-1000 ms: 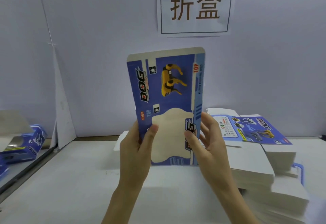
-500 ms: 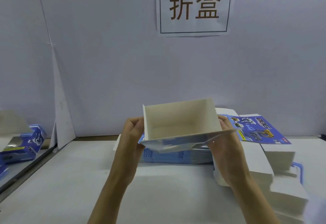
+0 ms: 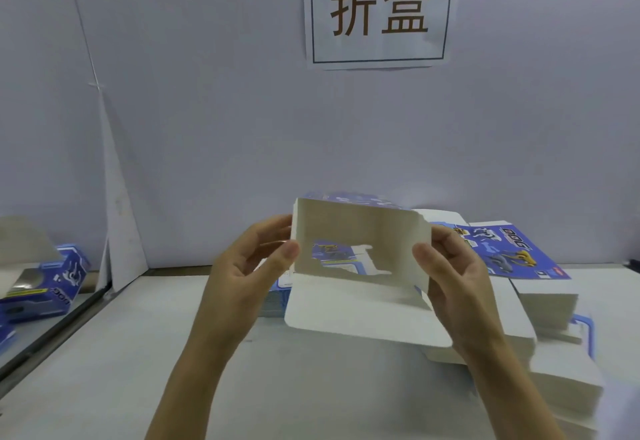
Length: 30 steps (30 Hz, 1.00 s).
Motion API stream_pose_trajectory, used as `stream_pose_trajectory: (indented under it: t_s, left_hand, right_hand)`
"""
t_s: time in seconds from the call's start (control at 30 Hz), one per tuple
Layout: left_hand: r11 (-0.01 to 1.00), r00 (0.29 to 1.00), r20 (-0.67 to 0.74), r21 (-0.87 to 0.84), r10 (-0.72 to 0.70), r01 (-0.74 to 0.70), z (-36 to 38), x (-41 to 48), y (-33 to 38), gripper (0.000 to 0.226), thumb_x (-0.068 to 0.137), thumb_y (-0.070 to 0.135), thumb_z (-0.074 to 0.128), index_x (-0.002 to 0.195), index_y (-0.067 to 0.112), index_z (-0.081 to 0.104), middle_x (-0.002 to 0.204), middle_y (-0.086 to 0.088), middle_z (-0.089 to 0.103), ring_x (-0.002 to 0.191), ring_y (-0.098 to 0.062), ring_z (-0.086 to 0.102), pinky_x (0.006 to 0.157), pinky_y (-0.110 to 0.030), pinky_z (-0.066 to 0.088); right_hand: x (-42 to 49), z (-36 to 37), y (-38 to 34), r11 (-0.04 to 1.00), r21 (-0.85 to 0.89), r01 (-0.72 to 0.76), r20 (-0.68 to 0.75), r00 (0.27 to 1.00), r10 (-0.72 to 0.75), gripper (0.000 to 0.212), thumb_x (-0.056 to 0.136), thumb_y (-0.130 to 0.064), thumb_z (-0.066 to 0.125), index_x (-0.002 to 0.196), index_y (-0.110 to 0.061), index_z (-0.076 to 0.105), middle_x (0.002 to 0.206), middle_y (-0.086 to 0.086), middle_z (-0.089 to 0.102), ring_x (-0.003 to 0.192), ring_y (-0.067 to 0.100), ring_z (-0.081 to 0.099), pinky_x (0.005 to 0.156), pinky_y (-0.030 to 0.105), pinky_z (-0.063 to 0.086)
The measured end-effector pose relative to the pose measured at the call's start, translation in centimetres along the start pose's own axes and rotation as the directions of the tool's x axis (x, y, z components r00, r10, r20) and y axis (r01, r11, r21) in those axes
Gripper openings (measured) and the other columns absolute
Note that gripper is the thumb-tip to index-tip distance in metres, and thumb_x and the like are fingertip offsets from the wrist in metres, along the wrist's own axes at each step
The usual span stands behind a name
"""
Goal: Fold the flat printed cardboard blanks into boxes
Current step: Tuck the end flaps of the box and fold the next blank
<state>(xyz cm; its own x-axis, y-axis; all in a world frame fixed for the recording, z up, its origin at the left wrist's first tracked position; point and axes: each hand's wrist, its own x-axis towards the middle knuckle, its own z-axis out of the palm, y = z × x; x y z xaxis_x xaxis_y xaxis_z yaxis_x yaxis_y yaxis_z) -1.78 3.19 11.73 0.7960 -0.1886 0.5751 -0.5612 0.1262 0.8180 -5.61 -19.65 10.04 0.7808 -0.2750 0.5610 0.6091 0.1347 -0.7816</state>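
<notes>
I hold one printed cardboard blank (image 3: 360,231) above the table, its plain white inner side toward me and its blue printed side facing away. A dog-shaped window is cut through its middle panel. A white flap (image 3: 360,308) hangs down and forward from it. My left hand (image 3: 252,266) pinches the blank's left edge with the thumb in front. My right hand (image 3: 453,273) pinches the right edge the same way. Behind the blank lies a low stack of blue flat blanks (image 3: 273,301).
Tall stacks of flat blanks (image 3: 547,304) stand at the right, one with its blue DOG print (image 3: 512,252) facing up. Folded blue boxes (image 3: 45,283) lie at the left past a metal rail (image 3: 48,332). A paper sign (image 3: 379,9) hangs on the back wall.
The blank stood upright and flat with its print toward me, then was opened into a tube; now it is tipped so the white inner side and a loose flap face me.
</notes>
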Motion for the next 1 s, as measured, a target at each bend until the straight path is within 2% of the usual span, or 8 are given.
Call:
stream_pose_trajectory:
  t_s: [0.1, 0.17, 0.33, 0.5, 0.57, 0.67, 0.87, 1.0]
  left_hand:
    - [0.999, 1.0, -0.008, 0.031, 0.005, -0.005, -0.6, 0.1, -0.4, 0.028, 0.08, 0.036, 0.073, 0.108, 0.04, 0.072, 0.108, 0.009, 0.073, 0.103, -0.011, 0.067, 0.084, -0.017, 0.051]
    - [0.999, 0.999, -0.036, 0.05, 0.014, -0.012, -0.6, 0.1, -0.8, 0.027, 0.081, 0.033, 0.062, 0.105, 0.037, 0.074, 0.105, 0.006, 0.074, 0.1, -0.015, 0.068, 0.085, -0.024, 0.052]
    - [0.943, 0.997, 0.004, -0.326, -0.078, 0.075, -0.1, 0.1, -1.5, 0.027, 0.08, 0.017, 0.057, 0.096, 0.021, 0.078, 0.1, -0.001, 0.075, 0.092, -0.014, 0.07, 0.076, -0.021, 0.056]
    - [0.994, 0.991, -0.092, -0.058, -0.095, 0.09, 0.1, 0.4, -2.3, 0.015, 0.091, 0.02, 0.058, 0.104, 0.022, 0.066, 0.099, 0.002, 0.074, 0.091, -0.014, 0.069, 0.074, -0.016, 0.053]
    - [0.997, 0.989, -0.126, 0.002, -0.075, 0.075, 0.1, 0.4, -2.4, 0.02, 0.08, 0.032, 0.065, 0.098, 0.027, 0.069, 0.096, 0.004, 0.075, 0.087, -0.012, 0.07, 0.071, -0.014, 0.051]
    - [0.992, 0.994, -0.08, -0.11, -0.077, 0.068, -0.2, 0.3, -2.6, 0.019, 0.074, 0.03, 0.068, 0.091, 0.029, 0.075, 0.094, 0.0, 0.076, 0.085, -0.013, 0.07, 0.073, -0.017, 0.054]
    - [0.903, 0.991, -0.002, -0.412, -0.132, 0.119, 0.3, 0.2, -2.9, 0.019, 0.074, 0.022, 0.064, 0.086, 0.021, 0.079, 0.094, 0.0, 0.076, 0.084, -0.01, 0.071, 0.07, -0.017, 0.055]
    - [0.863, 0.989, 0.038, -0.485, -0.144, 0.144, 0.5, 0.1, -3.1, 0.024, 0.076, 0.024, 0.06, 0.09, 0.021, 0.079, 0.098, -0.002, 0.075, 0.089, -0.011, 0.071, 0.072, -0.02, 0.055]
  right_hand:
    - [-0.1, 0.3, -0.1, 0.999, -0.03, 0.045, 0.008, 0.999, -0.044, 0.018, 0.082, -0.026, 0.067, 0.098, -0.023, 0.075, 0.094, -0.007, 0.074, 0.086, 0.005, 0.068, 0.073, 0.014, 0.051]
    - [-0.2, 0.8, -0.1, 0.996, -0.055, 0.073, -0.026, 0.997, -0.075, 0.015, 0.088, -0.03, 0.063, 0.081, -0.029, 0.076, 0.071, -0.016, 0.068, 0.064, -0.003, 0.061, 0.06, 0.008, 0.047]
    - [0.0, 0.9, 0.0, 0.993, 0.068, -0.096, -0.192, 0.976, 0.107, 0.027, 0.07, -0.047, 0.065, 0.07, -0.023, 0.077, 0.066, -0.004, 0.07, 0.057, 0.009, 0.063, 0.052, 0.019, 0.051]
    - [-0.1, 1.4, 0.2, 0.987, 0.116, -0.112, -0.09, 0.988, 0.123, 0.038, 0.068, -0.039, 0.073, 0.095, -0.013, 0.077, 0.101, 0.01, 0.074, 0.095, 0.025, 0.068, 0.089, 0.039, 0.051]
    - [0.0, 1.3, 0.3, 0.987, 0.125, -0.097, -0.096, 0.989, 0.109, 0.03, 0.07, -0.036, 0.071, 0.093, -0.017, 0.078, 0.1, 0.007, 0.075, 0.095, 0.02, 0.069, 0.088, 0.035, 0.054]
    - [0.1, 0.9, 0.2, 0.968, 0.219, -0.121, -0.101, 0.984, 0.146, 0.019, 0.077, -0.031, 0.065, 0.085, -0.021, 0.08, 0.09, 0.0, 0.076, 0.081, 0.01, 0.072, 0.068, 0.023, 0.057]
    - [0.4, 0.9, 0.3, 0.852, 0.452, -0.264, 0.022, 0.958, 0.285, 0.033, 0.085, -0.031, 0.058, 0.105, -0.013, 0.076, 0.118, 0.011, 0.07, 0.107, 0.021, 0.068, 0.089, 0.038, 0.056]
    - [0.5, 0.8, 0.2, 0.791, 0.509, -0.339, 0.052, 0.93, 0.365, 0.032, 0.083, -0.026, 0.056, 0.099, -0.009, 0.078, 0.112, 0.012, 0.072, 0.1, 0.023, 0.07, 0.077, 0.039, 0.06]
